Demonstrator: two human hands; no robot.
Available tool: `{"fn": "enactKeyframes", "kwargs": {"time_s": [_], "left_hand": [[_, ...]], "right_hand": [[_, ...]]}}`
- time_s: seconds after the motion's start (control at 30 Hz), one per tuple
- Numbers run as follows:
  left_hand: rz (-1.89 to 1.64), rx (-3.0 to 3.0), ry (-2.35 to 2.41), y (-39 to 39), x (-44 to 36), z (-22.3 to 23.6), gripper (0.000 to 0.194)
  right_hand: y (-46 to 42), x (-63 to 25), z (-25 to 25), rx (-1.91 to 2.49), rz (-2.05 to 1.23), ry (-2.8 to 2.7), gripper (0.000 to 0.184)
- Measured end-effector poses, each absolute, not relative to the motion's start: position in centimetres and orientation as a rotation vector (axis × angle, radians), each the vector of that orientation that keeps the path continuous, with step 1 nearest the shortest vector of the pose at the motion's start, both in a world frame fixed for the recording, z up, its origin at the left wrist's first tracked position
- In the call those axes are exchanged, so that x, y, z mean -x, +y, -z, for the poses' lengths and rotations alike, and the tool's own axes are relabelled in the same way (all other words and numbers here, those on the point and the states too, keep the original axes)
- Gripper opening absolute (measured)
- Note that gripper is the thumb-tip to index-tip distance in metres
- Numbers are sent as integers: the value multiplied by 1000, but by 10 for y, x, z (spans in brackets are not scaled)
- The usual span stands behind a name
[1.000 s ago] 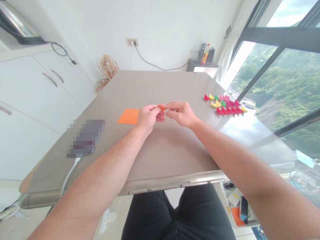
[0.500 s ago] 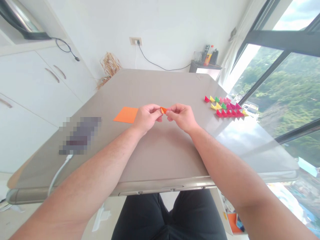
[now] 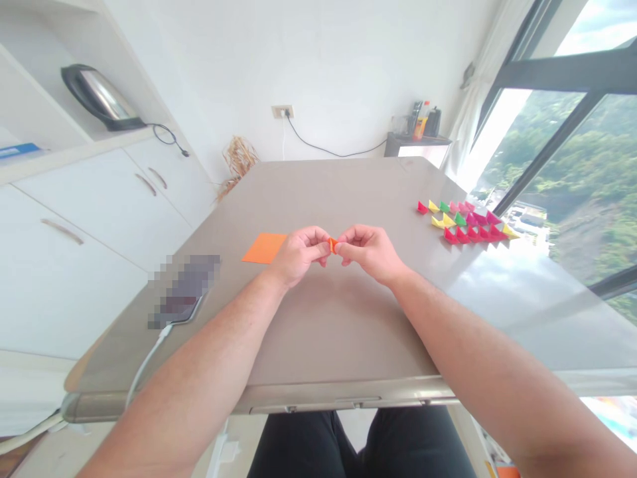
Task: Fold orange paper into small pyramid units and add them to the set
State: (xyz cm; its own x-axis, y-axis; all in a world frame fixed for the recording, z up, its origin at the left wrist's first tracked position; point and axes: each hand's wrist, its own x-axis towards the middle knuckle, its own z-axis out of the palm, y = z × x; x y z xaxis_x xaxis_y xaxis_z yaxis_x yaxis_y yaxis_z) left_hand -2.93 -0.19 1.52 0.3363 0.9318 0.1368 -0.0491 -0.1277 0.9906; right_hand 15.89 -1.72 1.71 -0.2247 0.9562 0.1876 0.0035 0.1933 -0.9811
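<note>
My left hand and my right hand meet above the middle of the grey table. Both pinch a small folded orange paper piece between thumb and fingertips; most of it is hidden by the fingers. Just left of my left hand a flat orange paper sheet lies on the table. At the right, a cluster of several small folded paper pieces in red, pink, yellow and green stands in rows.
A blurred-out phone with a white cable lies at the table's left. White cabinets and a kettle are on the left, a large window on the right, bottles at the back.
The hands have closed tighter on the orange piece, so less of it shows. The view has tilted up and shifted, bringing the kettle and shelf into sight.
</note>
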Motion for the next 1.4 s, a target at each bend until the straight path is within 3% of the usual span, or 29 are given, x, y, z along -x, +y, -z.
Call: {"fn": "enactKeyframes", "kwargs": {"time_s": [0.63,0.87,1.4], "left_hand": [[-964,-1484,827,3,35,-9,31],[-928,-1408,785,2,33,-5,35],[-877,-1381,732,1,33,-4,33]], "right_hand": [[-18,-156,-17,946,-1335,-1463,6],[-14,-157,-11,790,-1488,-1455,10],[-14,-158,-9,757,-1470,-1527,14]]}}
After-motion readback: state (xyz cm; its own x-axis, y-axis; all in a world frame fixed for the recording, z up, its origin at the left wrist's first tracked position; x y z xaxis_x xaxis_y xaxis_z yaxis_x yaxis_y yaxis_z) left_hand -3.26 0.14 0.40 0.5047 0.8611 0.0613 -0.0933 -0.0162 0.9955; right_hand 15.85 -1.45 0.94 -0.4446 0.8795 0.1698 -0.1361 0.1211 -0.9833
